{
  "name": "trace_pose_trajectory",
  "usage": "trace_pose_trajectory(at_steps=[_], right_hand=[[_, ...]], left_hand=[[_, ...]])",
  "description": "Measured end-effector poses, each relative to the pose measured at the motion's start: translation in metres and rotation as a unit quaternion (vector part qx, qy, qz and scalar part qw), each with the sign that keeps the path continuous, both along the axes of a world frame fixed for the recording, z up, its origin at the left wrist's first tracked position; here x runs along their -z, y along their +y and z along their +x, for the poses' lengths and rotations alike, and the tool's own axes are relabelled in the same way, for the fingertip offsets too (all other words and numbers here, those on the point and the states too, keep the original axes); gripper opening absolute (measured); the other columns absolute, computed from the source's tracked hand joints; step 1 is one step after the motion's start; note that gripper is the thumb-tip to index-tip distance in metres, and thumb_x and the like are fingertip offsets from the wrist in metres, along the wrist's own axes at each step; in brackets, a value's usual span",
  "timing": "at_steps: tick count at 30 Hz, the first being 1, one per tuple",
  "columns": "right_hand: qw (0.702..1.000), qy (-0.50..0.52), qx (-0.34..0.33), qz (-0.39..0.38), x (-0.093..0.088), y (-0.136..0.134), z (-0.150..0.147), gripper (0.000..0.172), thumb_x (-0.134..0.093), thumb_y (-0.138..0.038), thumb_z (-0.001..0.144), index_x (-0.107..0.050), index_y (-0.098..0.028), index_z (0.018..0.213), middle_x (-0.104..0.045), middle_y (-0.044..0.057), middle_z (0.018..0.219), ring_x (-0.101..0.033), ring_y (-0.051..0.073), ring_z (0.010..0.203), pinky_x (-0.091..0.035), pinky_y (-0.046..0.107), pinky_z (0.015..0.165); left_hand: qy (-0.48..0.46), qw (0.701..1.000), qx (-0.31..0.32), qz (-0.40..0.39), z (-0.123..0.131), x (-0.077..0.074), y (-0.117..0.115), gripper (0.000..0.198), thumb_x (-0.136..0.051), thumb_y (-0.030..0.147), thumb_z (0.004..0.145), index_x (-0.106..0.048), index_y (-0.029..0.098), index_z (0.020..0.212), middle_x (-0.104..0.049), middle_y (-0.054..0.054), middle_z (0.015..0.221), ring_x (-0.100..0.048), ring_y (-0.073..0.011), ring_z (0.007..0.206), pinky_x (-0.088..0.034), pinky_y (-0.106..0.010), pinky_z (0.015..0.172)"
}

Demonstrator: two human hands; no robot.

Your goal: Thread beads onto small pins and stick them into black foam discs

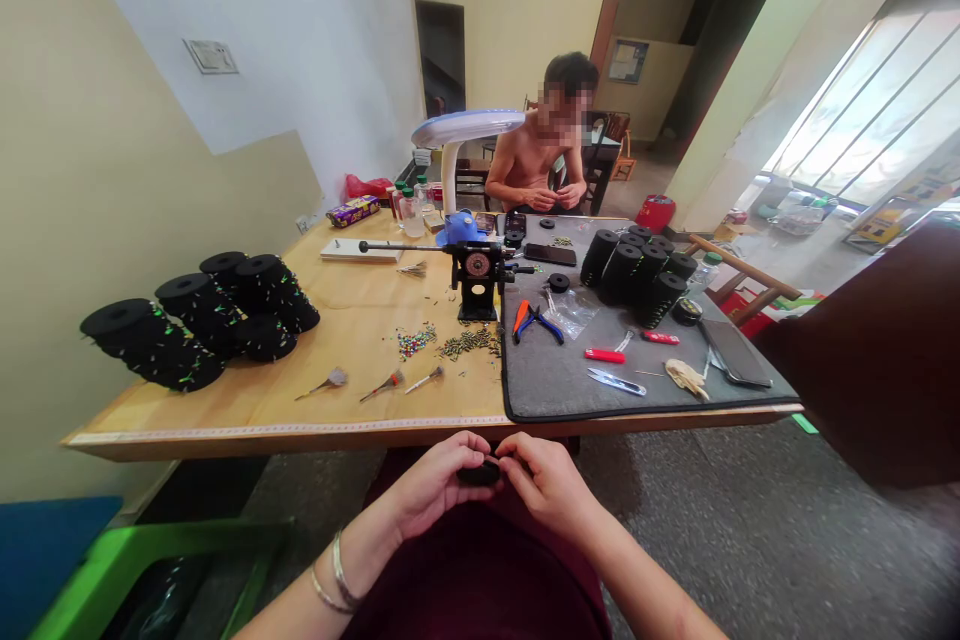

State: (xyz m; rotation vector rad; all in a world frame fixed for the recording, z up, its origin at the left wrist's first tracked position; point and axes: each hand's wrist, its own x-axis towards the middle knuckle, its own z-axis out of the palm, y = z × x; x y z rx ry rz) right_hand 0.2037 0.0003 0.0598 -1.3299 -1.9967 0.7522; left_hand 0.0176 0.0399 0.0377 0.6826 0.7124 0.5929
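Just below the table's front edge, my left hand [439, 485] is closed around a small round black disc [480, 473], which looks like one of the foam spools. My right hand [546, 482] meets it at the disc's right edge, thumb and fingers pinched together. Whatever lies between those right fingertips is too small to make out. Nearest on the tabletop are three fine-bristled bundles with thin stems, one of them a red-banded bundle [390, 381]. Behind them lie multicoloured beads [415, 342] and a pile of small dark metallic pieces [469, 345].
Black foam rolls with green-yellow bits stand left [191, 300]; more black rolls [637, 260] stand on the grey mat [555, 390]. A black clamp device [478, 280] and lamp [469, 127] occupy the middle. Pliers [536, 320] and thread snips [616, 381] lie right. Another person [517, 160] sits opposite.
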Motion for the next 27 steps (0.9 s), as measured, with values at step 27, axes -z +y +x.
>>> trace_pose_trajectory(at_steps=[27], right_hand=[[0.977, 0.194, 0.079, -0.037, 0.028, -0.006, -0.006, 0.017, -0.048, -0.029, 0.089, -0.052, -0.019, 0.076, -0.065, 0.004, 0.083, -0.059, 0.013, 0.064, -0.049, 0.024, 0.061]], left_hand=[[-0.037, 0.998, -0.039, -0.012, 0.003, -0.003, -0.006, 0.028, -0.062, 0.015, 0.077, -0.053, 0.017, 0.104, -0.07, -0.011, 0.1, -0.066, -0.0224, 0.091, -0.048, -0.042, 0.087]])
